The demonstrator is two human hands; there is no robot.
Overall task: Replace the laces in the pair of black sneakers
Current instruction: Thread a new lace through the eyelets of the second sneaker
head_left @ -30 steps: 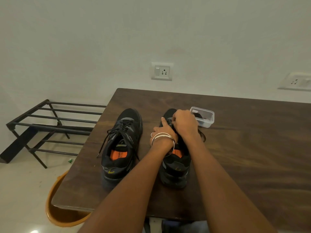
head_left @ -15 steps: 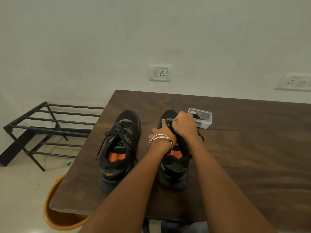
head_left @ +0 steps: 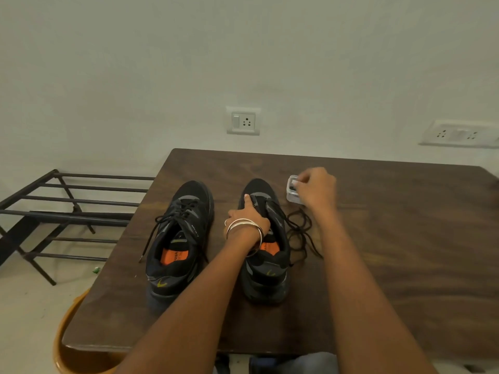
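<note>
2 black sneakers are stood side by side in the middle of the frame, toes pointed up toward the wall. The right sneaker (head_left: 266, 238) is held down by the left hand (head_left: 249, 215), fingers curled on its tongue. Its loose lace (head_left: 299, 233) is piled just right of it. The small clear box (head_left: 293, 190) is touched by the right hand (head_left: 314, 188); its grip cannot be told. The left sneaker (head_left: 179, 238) is still laced.
</note>
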